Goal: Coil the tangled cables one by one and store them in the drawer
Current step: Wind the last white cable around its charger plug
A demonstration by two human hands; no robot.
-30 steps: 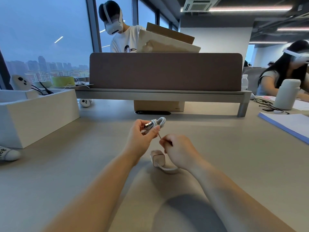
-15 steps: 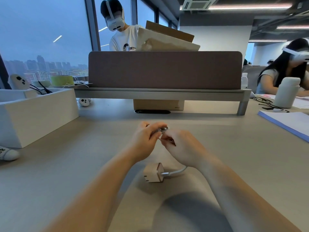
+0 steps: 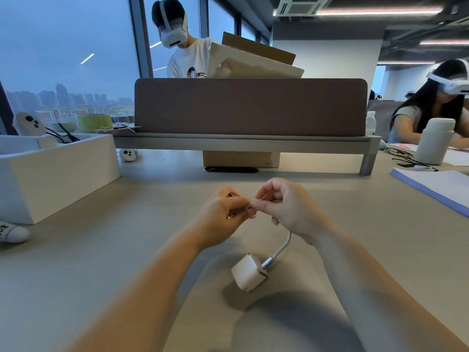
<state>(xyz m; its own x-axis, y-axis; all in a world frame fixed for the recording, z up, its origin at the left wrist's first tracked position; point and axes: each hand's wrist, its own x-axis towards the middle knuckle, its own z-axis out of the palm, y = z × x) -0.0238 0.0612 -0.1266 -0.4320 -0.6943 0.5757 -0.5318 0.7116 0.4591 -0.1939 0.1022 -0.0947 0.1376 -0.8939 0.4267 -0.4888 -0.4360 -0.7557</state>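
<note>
Hands met since a second ago: left hand [image 3: 223,217] grip pinching coiled cable, now hidden; right hand [image 3: 286,209] grip pinching its tail. Charger plug [image 3: 250,271] rolled on counter [image 3: 101,250]. Coil nearly closed.

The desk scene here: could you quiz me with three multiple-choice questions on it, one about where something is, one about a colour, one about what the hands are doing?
1. Where is the charger block?
A. in the white box
B. on the desk below the hands
C. on the shelf

2. What colour is the bottle at the far right?
A. white
B. red
C. black

3. What are the left hand and right hand doing?
A. resting flat
B. pinching the cable together
C. holding the bottle

Answers: 1 B, it lies on the desk; 2 A, it looks plain white; 3 B, fingertips meet, with the cable running down from them.
</note>
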